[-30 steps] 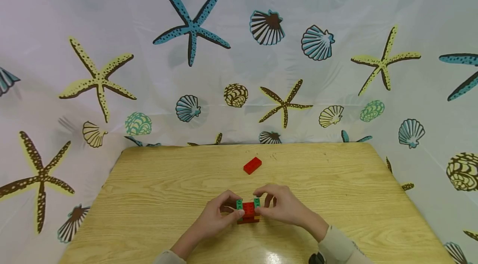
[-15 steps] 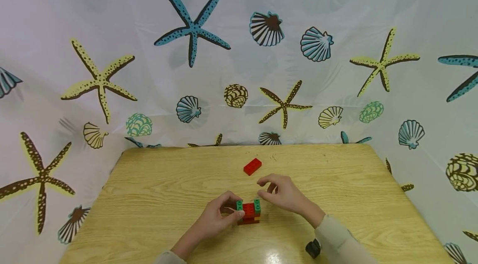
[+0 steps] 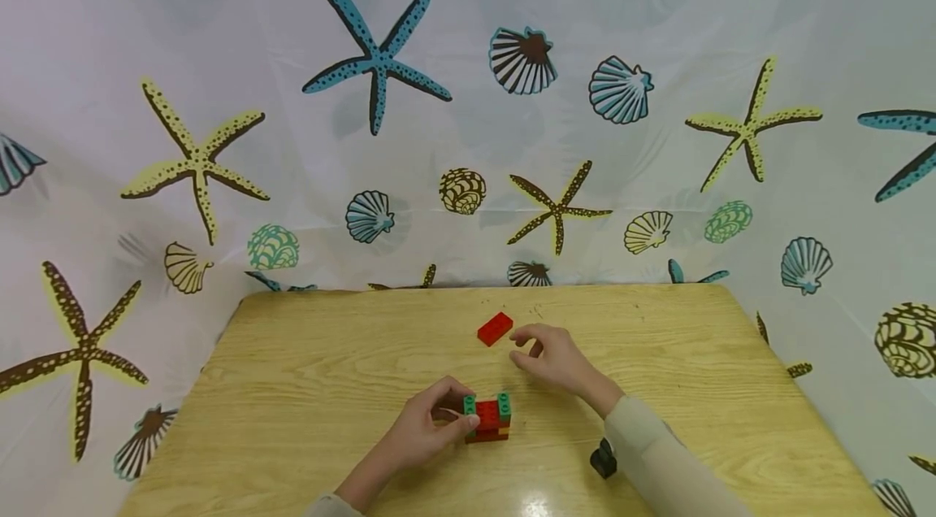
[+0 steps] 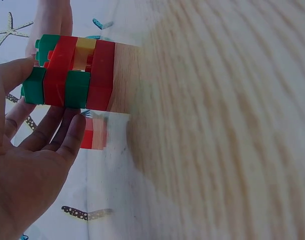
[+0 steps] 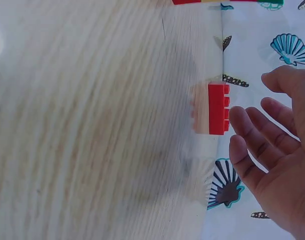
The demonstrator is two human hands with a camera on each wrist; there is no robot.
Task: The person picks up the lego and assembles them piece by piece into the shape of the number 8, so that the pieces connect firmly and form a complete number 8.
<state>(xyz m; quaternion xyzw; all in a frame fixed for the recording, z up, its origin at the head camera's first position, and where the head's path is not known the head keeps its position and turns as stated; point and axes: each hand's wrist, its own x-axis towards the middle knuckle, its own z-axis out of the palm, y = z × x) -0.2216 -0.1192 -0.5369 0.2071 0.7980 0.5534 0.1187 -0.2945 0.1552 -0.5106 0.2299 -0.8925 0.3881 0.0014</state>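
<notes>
A small stack of toy bricks [image 3: 487, 420] stands on the table, red in the middle with a green brick on each side on top. My left hand [image 3: 427, 423] grips its left side, thumb at the front and fingers behind. In the left wrist view the stack [image 4: 80, 75] shows red layers with green and yellow bricks between them. My right hand [image 3: 553, 356] is in the air with relaxed fingers and holds nothing. Just left of its fingertips lies a loose red brick [image 3: 495, 329], studs up, which the right wrist view shows from the side.
The wooden table [image 3: 329, 354] ends at a white curtain [image 3: 453, 119] printed with starfish and shells, at the back and both sides. Beside the right sleeve is a small black object [image 3: 603, 458], apparently the wrist camera.
My right hand has let go of the stack's right green brick and moved away, up and slightly right, toward the loose red brick. The left hand keeps its grip in place.
</notes>
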